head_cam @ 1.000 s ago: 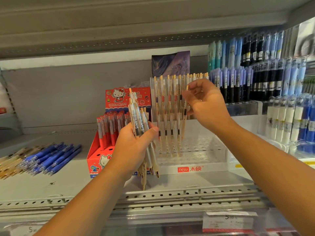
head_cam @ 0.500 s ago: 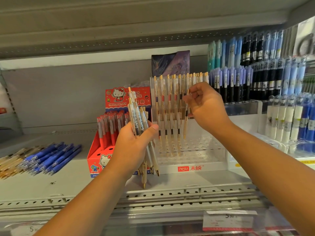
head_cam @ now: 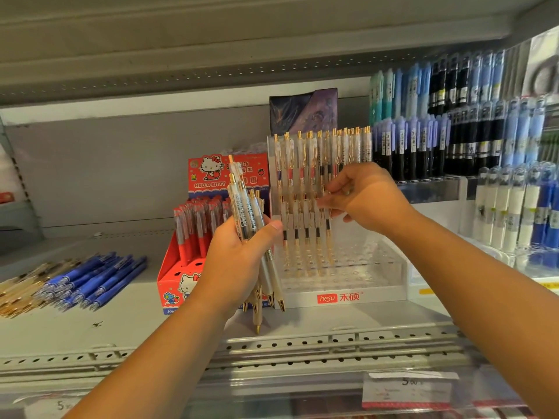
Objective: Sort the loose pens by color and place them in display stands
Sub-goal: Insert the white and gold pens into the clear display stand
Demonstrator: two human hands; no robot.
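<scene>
Centre frame, the left hand [head_cam: 239, 261] is clenched round a bundle [head_cam: 245, 211] of clear, gold-tipped pens. The thumb lies across the front of the bundle, the clicker ends stand above the fingers, and the tips hang below the palm, over the shelf [head_cam: 348, 320].

Just right of it, the right hand [head_cam: 370, 201] reaches into the clear stand [head_cam: 348, 297]. Its thumb and forefinger pinch the top of one pen [head_cam: 328, 237]. That pen hangs upright below the fingertips, at the right end of the lower row and close beside the pens already standing there. Whether its tip sits in a hole I cannot tell.

Left of the stand is a red box [head_cam: 169, 273] of red pens. Loose blue pens [head_cam: 96, 276] lie at the lower left of the frame, with gold ones [head_cam: 21, 293] at the edge.
</scene>
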